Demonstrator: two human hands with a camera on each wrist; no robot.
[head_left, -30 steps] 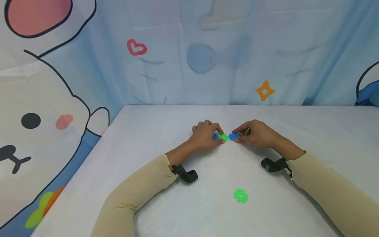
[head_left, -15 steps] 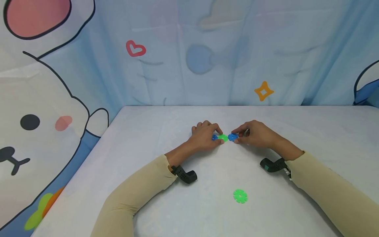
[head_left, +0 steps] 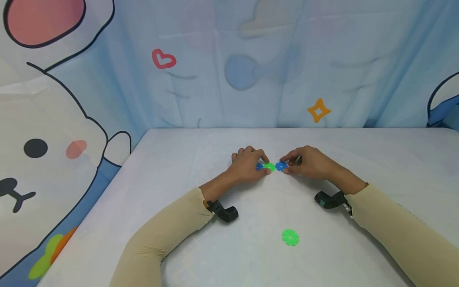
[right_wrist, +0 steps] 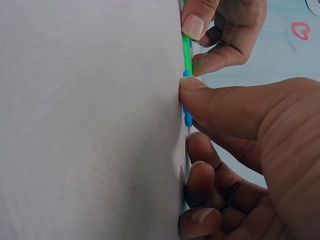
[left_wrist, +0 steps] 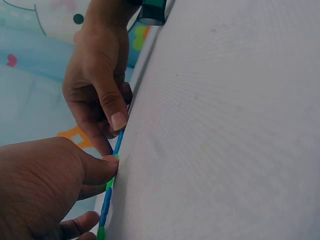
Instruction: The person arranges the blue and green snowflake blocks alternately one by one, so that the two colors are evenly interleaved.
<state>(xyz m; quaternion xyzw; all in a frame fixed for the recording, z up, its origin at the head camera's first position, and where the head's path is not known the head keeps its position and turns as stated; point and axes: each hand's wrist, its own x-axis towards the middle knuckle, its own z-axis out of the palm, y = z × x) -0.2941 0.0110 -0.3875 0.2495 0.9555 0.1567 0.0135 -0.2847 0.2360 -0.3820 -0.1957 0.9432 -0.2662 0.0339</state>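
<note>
My left hand [head_left: 247,165] pinches a green notched plastic disc [head_left: 269,166] between thumb and index finger. A blue notched disc [head_left: 259,166] joins that disc on its left, partly under the hand. In the left wrist view, another bit of green [left_wrist: 101,233] continues the row beyond this blue disc. My right hand [head_left: 310,163] pinches a second blue disc [head_left: 281,166] by its edges. This blue disc meets the right edge of the green one; whether their slots interlock I cannot tell. The row lies flat, on or very near the table.
A loose green disc [head_left: 290,237] lies on the white tabletop [head_left: 215,251], nearer the person. Behind the table's far edge hangs a blue printed curtain [head_left: 201,87]. A black wrist camera mount [head_left: 224,212] juts from the left sleeve, and another [head_left: 330,200] from the right.
The hands keep their grips and the discs stay in line. Only a slight shift of the whole head view shows.
</note>
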